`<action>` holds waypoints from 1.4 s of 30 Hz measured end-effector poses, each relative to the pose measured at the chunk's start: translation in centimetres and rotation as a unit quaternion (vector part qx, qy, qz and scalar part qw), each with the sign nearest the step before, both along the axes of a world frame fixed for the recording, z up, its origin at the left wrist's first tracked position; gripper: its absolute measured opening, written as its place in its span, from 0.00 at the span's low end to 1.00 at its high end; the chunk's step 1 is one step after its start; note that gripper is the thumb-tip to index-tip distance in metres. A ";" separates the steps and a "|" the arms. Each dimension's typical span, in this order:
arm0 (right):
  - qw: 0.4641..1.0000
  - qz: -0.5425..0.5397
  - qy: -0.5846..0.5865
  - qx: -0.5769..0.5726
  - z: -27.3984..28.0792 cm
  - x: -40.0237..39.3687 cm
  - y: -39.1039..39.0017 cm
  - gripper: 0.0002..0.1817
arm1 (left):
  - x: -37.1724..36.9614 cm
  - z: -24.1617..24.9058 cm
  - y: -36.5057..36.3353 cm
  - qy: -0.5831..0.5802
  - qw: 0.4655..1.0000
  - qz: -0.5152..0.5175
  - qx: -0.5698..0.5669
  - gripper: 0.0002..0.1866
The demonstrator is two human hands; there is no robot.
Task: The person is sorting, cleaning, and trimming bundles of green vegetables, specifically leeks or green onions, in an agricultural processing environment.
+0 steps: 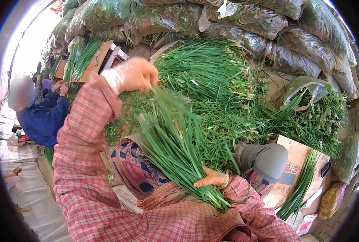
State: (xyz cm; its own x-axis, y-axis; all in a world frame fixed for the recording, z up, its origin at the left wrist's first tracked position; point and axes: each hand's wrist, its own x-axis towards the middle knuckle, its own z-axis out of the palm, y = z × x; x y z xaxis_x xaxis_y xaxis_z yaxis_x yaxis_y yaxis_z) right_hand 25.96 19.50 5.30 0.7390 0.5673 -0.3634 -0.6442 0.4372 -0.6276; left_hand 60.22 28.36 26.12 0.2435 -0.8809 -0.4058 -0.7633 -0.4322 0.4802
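A thick bunch of garlic chives [175, 149] lies slanted across my lap, cut ends at lower right and leaf tips at upper left. My right hand [211, 177], in a thin glove, wraps round it near the cut ends. Above the tips, my left hand [133, 76] is raised with its fingers closed, slightly blurred by motion. Thin green chive leaves [169, 101] trail from these fingers, smeared by motion. Beyond the bunch, a large heap of chives [205, 68] spreads over the ground.
Stuffed plastic sacks [163, 18] are stacked at the back. On the right, a smaller chive bunch [302, 185] rests on a wooden board [286, 151], near my grey-covered knee [264, 161]. A co-worker in a blue jacket [46, 121] sits at left, hands by more chives [86, 58].
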 end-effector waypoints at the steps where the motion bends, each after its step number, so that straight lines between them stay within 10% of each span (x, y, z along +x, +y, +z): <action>1: 1.000 -0.013 0.009 0.007 1.0 0.2 -0.2 0.52 | 1.2 0.9 -0.4 -0.037 0.998 0.035 -0.043 0.07; 9: 0.995 -0.064 0.077 0.002 -1.3 -0.1 -1.6 0.45 | 16.4 -1.7 -3.0 0.023 0.966 0.214 -0.143 0.14; 12: 0.988 -0.094 0.126 0.009 -0.2 0.2 -3.0 0.42 | 15.9 -8.3 0.5 -0.218 0.935 0.204 -0.190 0.20; 16: 0.988 -0.138 0.063 -0.026 -1.2 -0.5 -4.2 0.41 | 11.9 -13.8 12.6 0.063 0.943 0.325 -0.028 0.16; 19: 0.982 -0.167 0.083 -0.023 -0.7 -0.7 -4.7 0.41 | 0.3 -17.7 19.0 0.320 0.823 0.458 0.102 0.16; 22: 0.979 -0.183 0.085 -0.007 -0.3 -0.5 -4.2 0.41 | -16.7 -22.8 15.3 0.539 0.573 0.616 -0.037 0.17; 24: 0.983 -0.167 0.074 0.003 0.2 -0.1 -3.7 0.41 | -22.6 -23.1 9.7 0.610 0.465 0.608 -0.202 0.19; 27: 0.993 -0.097 0.034 -0.056 0.7 0.3 -2.2 0.41 | -21.9 -19.4 6.2 0.641 0.443 0.484 -0.399 0.26; 42: 0.982 0.079 -0.090 -0.144 5.7 5.8 -3.1 0.35 | -10.9 -11.3 4.4 0.748 0.421 0.188 -0.478 0.47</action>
